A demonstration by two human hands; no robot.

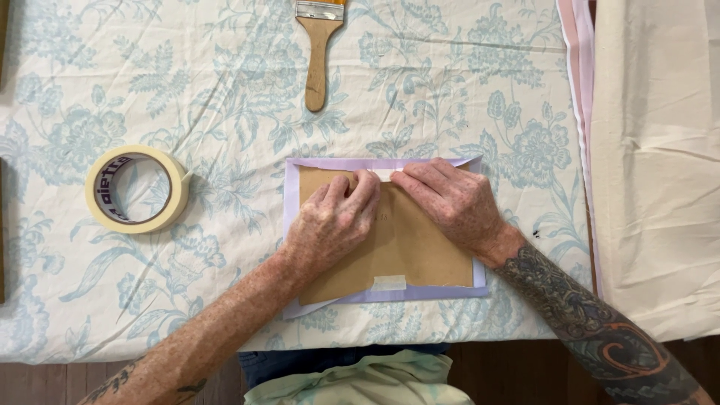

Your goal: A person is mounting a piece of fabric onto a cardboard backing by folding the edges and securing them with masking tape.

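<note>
A brown cardboard panel (pixel 420 251) lies on a lilac paper sheet (pixel 291 195) in the middle of the table. My left hand (pixel 334 223) and my right hand (pixel 450 201) both rest on the panel's far edge, fingertips pressing a short strip of pale tape (pixel 384 174) there. Neither hand grips anything. A second piece of tape (pixel 390 283) sits on the panel's near edge.
A roll of cream masking tape (pixel 136 189) lies to the left. A wooden-handled paintbrush (pixel 318 52) lies at the far edge. The table has a white cloth with blue flowers (pixel 150 90). Plain cream fabric (pixel 656 165) and pink sheets (pixel 577 60) cover the right side.
</note>
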